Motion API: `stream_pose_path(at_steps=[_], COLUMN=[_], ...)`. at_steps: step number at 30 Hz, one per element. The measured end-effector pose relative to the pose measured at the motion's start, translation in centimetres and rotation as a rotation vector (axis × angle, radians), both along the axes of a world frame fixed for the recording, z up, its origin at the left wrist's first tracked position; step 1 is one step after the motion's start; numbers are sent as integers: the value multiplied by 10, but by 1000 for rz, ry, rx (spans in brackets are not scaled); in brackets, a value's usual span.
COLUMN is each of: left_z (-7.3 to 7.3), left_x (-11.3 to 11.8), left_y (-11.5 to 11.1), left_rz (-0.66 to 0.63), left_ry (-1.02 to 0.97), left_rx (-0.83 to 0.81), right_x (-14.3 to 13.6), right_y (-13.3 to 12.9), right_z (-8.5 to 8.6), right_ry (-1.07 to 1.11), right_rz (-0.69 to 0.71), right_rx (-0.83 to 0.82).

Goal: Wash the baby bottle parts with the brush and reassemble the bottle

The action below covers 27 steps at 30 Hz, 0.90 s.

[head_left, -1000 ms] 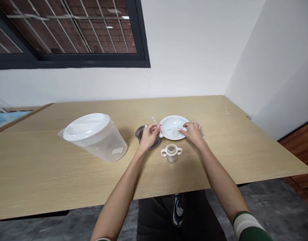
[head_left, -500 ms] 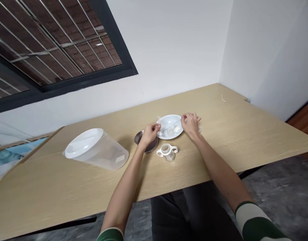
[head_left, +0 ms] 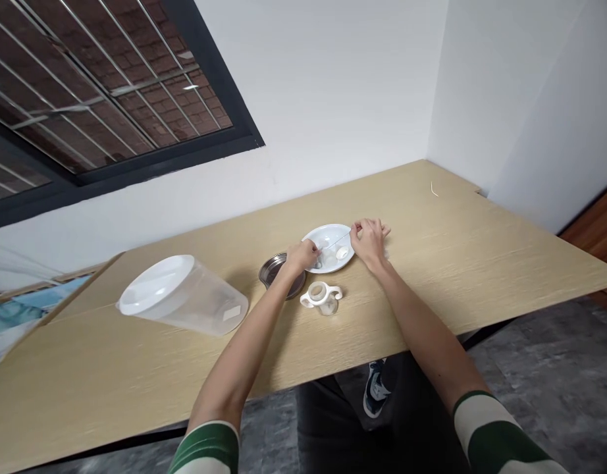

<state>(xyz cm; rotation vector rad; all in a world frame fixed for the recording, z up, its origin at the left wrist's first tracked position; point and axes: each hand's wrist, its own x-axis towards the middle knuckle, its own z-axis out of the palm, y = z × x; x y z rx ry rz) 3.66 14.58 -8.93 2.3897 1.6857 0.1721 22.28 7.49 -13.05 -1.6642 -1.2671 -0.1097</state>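
Over the white oval dish [head_left: 332,266], my right hand [head_left: 370,240] pinches one end of a thin, straight rod [head_left: 340,240]. The rod slants down to my left hand [head_left: 302,255], whose fingers are closed on a small clear-white piece at its lower end; I cannot make out its kind. Inside the dish lies a small round white part [head_left: 342,253]. Partly under my left forearm is a round metal dish [head_left: 274,268]. A small clear cup with a white two-handled collar [head_left: 323,296] stands upright in front of the white dish, touched by neither hand.
A large translucent plastic pitcher with a white lid [head_left: 185,296] stands to the left. A thin white curved piece [head_left: 434,189] lies at the far right of the wooden table [head_left: 481,263]. Behind the table are the wall and a barred window [head_left: 110,85].
My left hand has moved slightly, its fingers curling in lower over the white dish. My right hand keeps its pinch on the rod. The whole view has shifted a little.
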Motion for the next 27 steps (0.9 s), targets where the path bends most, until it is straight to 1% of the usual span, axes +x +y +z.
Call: stream_pose_path(at_steps=[3,6,7,9,11,12,14,16,19,21,23,25,26,27], left_z=[15,33,37,40,36,32,21,10,-3,-6,-2,9,16,24], left_x=[0,-13,-20,-35,-50,-57,-67,-73,-75,-77,-85,-102,-115,-130], left_y=[-2,-10,-15,-26,-38,-43,-51,-56,-59,-63,-70,-83,-90,-98], left_rz=[20,30,27,24,49,55,40,-10,-92,-147,-216,-262,-241,-178], left_ry=[-49,-183,-274,-580,-801,-877,-997,-1066,-1102,-1071,-952,-794,-748,-736], left_rx=[82,224,286,435,513,518,524,524,517,602,811,1077,1222,1367], right_x=[3,5,5,5,5,5,6,7,8,8,8,9,10,13], right_y=[0,0,0,0,0,-1,-2,-3,-5,-6,-6,-7,-8,-7], right_z=[0,0,0,0,1,1,2,3,4,5,4,2,1,0], right_ry=[2,8,12,20,23,21,10,-5,-28,-48,-67,-81,-88,-86], right_rz=[-8,-26,-33,-42,-48,-52,-68,-89,-121,-134,-132,-114,-101,-98], right_rx=[-7,-1,4,16,34,45,67,84,99,103,100,101,107,121])
